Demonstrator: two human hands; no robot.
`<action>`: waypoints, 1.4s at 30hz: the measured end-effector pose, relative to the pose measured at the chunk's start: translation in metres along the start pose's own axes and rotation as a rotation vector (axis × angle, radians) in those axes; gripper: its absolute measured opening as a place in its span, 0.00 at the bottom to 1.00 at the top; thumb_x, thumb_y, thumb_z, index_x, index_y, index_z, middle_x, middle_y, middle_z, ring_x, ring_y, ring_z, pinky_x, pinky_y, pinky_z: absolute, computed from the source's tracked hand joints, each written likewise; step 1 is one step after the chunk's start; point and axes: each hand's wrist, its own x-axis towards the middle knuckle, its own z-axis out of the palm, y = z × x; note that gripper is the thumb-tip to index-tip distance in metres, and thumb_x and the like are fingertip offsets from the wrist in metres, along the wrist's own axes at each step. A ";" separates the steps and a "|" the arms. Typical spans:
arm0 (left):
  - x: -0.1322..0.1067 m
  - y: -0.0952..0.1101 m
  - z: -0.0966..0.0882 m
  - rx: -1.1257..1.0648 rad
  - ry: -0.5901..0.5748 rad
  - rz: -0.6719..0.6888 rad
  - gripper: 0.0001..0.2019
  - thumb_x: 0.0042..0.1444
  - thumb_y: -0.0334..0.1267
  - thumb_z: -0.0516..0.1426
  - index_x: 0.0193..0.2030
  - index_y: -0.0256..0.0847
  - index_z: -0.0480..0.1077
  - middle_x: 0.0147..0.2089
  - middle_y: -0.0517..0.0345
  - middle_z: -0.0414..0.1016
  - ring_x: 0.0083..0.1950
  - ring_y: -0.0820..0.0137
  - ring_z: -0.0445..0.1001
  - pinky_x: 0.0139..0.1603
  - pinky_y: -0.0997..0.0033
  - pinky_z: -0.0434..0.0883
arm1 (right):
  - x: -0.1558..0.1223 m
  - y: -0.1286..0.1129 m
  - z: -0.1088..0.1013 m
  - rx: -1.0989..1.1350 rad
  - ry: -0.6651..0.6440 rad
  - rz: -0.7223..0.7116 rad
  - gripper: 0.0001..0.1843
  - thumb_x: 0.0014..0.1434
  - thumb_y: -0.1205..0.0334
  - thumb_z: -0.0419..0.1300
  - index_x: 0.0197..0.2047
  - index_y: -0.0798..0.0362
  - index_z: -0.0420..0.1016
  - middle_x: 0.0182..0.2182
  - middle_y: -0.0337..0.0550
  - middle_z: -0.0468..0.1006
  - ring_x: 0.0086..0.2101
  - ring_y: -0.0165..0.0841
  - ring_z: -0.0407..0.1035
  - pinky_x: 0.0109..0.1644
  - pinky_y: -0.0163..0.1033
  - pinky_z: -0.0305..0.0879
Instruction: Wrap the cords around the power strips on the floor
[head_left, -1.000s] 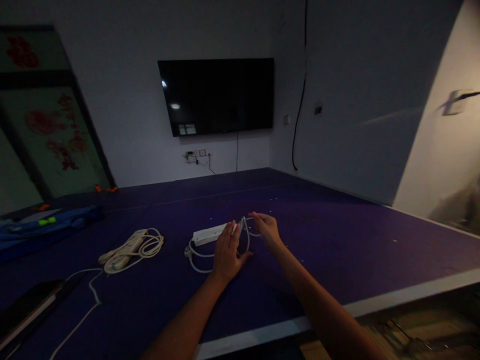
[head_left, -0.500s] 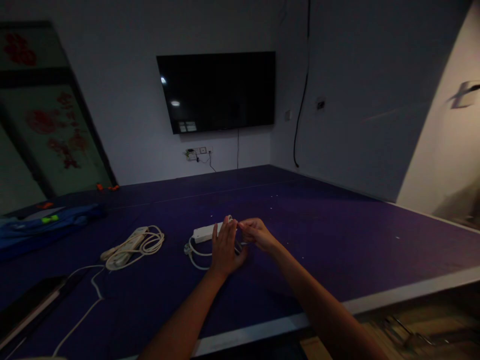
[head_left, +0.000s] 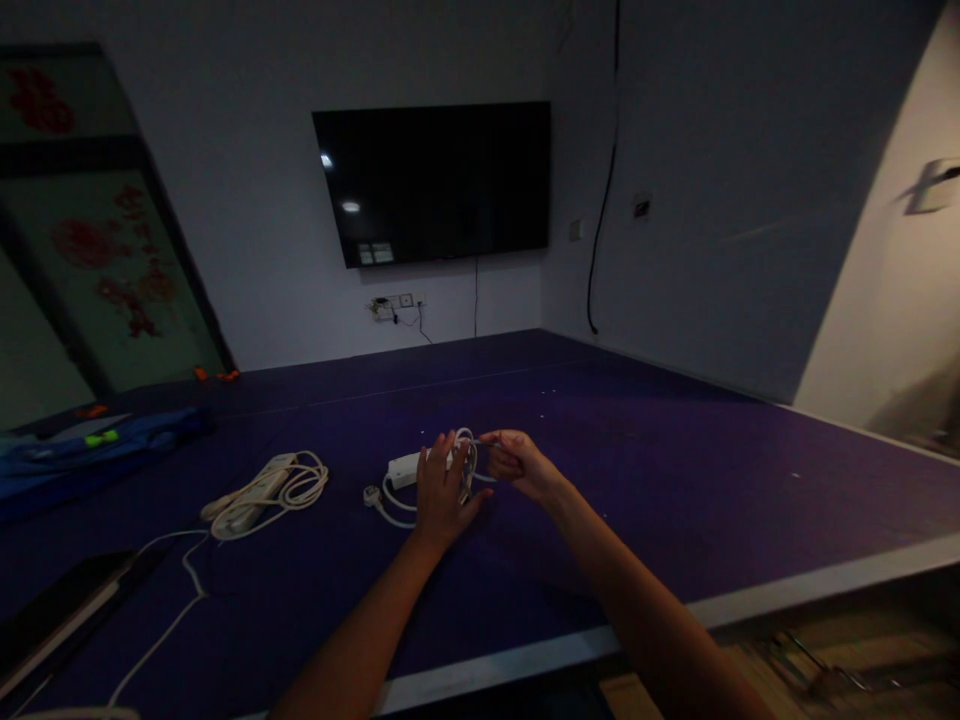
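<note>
A white power strip (head_left: 403,470) lies on the purple surface, partly covered by my left hand (head_left: 441,495). That hand rests palm down across the strip and its cord, fingers stretched out and thumb held apart. Loops of the white cord (head_left: 472,455) stand up beside its fingertips, and a plug (head_left: 372,496) lies to the left. My right hand (head_left: 521,465) is closed in a pinch just right of the loops, at a thin strand that seems to be part of the cord. Its fingertips hide exactly what they grip.
Another power strip (head_left: 262,492) with a coiled cord lies to the left. Blue cloth (head_left: 142,445), a dark flat object (head_left: 67,605) and a loose white cable (head_left: 193,578) are farther left. The surface's pale edge (head_left: 510,660) runs nearest me. A television (head_left: 442,185) hangs on the wall.
My right hand has shifted slightly right, away from my left hand. The left thumb has opened out and more cord loops show between the hands. The plug has turned a little.
</note>
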 end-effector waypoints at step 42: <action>0.018 -0.079 -0.013 -1.456 0.170 -1.358 0.13 0.54 0.34 0.49 0.43 0.36 0.71 0.44 0.47 0.76 0.35 0.69 0.77 0.28 0.72 0.73 | 0.021 0.073 -0.037 -1.080 0.194 -0.101 0.19 0.57 0.64 0.52 0.49 0.56 0.75 0.32 0.45 0.79 0.25 0.30 0.69 0.32 0.37 0.68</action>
